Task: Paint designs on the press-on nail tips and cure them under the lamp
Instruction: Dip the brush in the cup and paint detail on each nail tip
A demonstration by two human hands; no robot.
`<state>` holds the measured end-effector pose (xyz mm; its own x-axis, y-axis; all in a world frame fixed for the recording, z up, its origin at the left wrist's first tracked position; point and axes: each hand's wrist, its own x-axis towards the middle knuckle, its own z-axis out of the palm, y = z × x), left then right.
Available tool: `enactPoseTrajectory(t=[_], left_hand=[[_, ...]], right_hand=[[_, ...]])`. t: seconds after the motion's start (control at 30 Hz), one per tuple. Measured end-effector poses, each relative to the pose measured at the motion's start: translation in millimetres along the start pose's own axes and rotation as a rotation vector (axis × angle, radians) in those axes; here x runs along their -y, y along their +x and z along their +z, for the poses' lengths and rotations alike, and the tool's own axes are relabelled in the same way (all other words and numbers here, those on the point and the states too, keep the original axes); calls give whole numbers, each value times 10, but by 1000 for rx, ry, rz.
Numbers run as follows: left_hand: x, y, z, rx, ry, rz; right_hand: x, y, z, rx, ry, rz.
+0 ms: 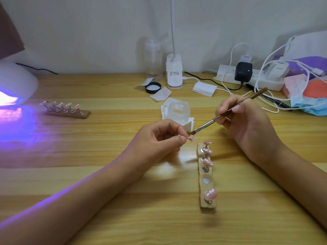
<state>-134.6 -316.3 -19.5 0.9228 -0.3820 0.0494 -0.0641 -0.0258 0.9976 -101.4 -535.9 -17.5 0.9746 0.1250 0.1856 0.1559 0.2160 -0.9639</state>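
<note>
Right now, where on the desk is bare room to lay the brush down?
Bare wood lies between the far nail stand and the clear jar, and left of the near nail stand, toward the front edge. Crowded: back right around the power strip and cables.

Curing lamp (16, 80) is cut off by the left edge, and the desk lamp (174, 83) loses its neck past the top. The fingers (182, 139) of the left hand (159, 137) cover most of the pinched nail tip (191, 138), whose design is too small to read, while the right hand (247, 121) hides the middle of the brush (208, 123). The tips (61, 104) on the far holder (70, 114) are blurred, the desk lamp's label (174, 73) is illegible, and the pile (311, 92) at right runs off the edge.
</note>
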Motion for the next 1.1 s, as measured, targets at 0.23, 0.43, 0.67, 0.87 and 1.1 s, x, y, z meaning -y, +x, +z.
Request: enactPoseTrajectory(t=[0.23, 0.43, 0.67, 0.87, 1.1], left_hand=[[1, -4, 1, 1, -63, 0], [-6, -4, 14, -5, -102, -10], [14, 3, 18, -20, -125, -25], [30, 5, 6, -25, -127, -36], [36, 8, 12, -28, -132, -29]], right_hand=[[28, -18, 11, 114, 85, -11], [4, 25, -14, -68, 32, 34], [43, 11, -19, 16, 159, -6], [14, 30, -33, -80, 49, 22], [37, 6, -3, 7, 126, 29]])
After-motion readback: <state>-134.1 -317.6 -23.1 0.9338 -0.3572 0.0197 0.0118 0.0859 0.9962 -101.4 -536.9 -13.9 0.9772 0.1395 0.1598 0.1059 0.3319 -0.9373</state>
